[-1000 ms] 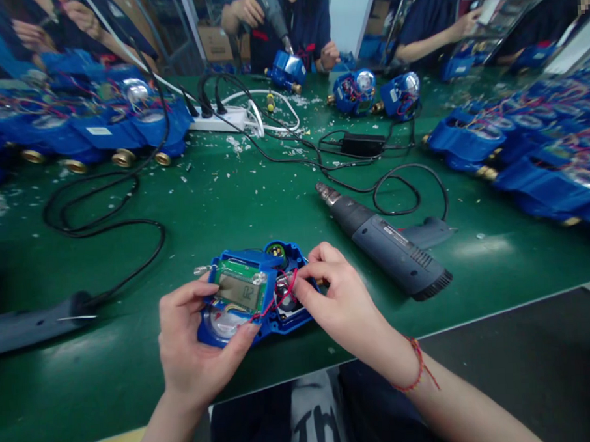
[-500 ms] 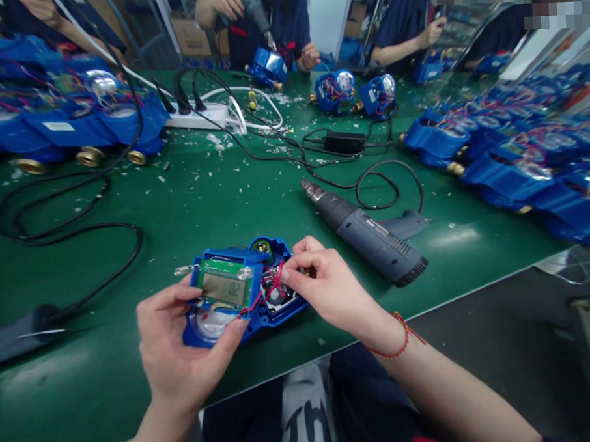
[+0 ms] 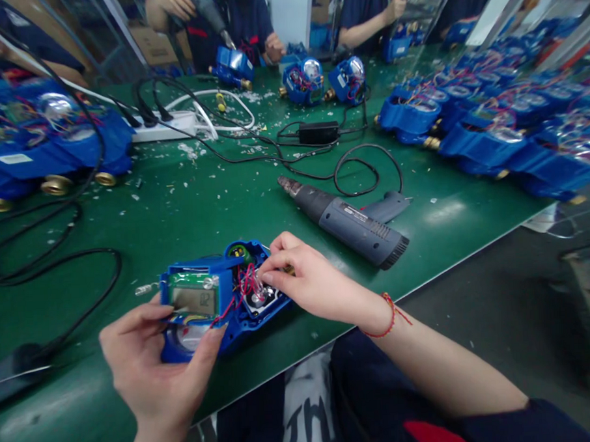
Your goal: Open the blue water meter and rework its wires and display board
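Observation:
A blue water meter point(image 3: 234, 337) lies opened on the green table in front of me. My left hand point(image 3: 159, 364) grips its left end, fingers at the far side and thumb at the near edge. Between them a display circuit board point(image 3: 195, 300) in a blue frame shows digits on its screen. Red wires point(image 3: 249, 283) run from the board into the open compartment at the right. My right hand point(image 3: 297, 270) pinches at these wires above the compartment; thumb and forefinger are closed, and their tips partly hide what they hold.
A heat gun point(image 3: 348, 222) lies beyond my right hand, its black cord looped behind it. Rows of blue meters stand at the right point(image 3: 487, 134) and left point(image 3: 67, 149). A white power strip point(image 3: 166, 127) and black adapter point(image 3: 318, 133) lie farther back. Co-workers handle meters across the table.
The view has shifted, so table items appear farther left. The display board in my left hand is tilted up more. My right hand stays at the red wires.

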Motion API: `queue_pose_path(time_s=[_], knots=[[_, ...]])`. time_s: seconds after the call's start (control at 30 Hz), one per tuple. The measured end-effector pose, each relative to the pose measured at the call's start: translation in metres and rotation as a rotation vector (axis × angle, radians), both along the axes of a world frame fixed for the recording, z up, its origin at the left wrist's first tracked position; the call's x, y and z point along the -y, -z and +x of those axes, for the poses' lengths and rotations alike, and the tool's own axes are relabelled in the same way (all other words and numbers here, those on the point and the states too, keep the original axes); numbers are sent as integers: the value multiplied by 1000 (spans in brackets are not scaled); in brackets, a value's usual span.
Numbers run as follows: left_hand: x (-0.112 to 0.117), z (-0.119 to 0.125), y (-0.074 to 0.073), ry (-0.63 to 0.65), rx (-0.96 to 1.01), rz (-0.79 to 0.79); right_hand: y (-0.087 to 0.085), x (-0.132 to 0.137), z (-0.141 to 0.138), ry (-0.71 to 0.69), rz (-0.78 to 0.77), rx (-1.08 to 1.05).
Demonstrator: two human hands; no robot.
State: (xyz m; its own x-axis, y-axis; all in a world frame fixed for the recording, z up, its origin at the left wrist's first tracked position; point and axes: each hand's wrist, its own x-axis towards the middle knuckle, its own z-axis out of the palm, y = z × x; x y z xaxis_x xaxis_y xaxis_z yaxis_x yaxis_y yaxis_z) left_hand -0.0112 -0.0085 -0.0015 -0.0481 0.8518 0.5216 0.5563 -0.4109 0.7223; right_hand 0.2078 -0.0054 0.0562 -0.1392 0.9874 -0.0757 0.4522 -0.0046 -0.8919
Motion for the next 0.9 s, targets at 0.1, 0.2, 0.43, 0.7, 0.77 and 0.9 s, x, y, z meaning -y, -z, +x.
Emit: queue_pose_path(time_s=[0.1,0.2,0.43,0.7,0.77,0.9], knots=[[0,0,-1,-13,-5,-8,1,0,1,0,1,3],[1,1,-2,-15,-13,3,2,0,1,0,3,5],[1,3,-4,-14,6,-12,2,1,3,-19,7,6],[-1,1,-7,7,-23,8,11,-10,-3,-26,120,-6],[-6,0,-8,-1,36,-6,11,-15,-4,-39,183,-17],[-21,-1,-8,4,215,-48,10,-26,-4,-66,270,-56]])
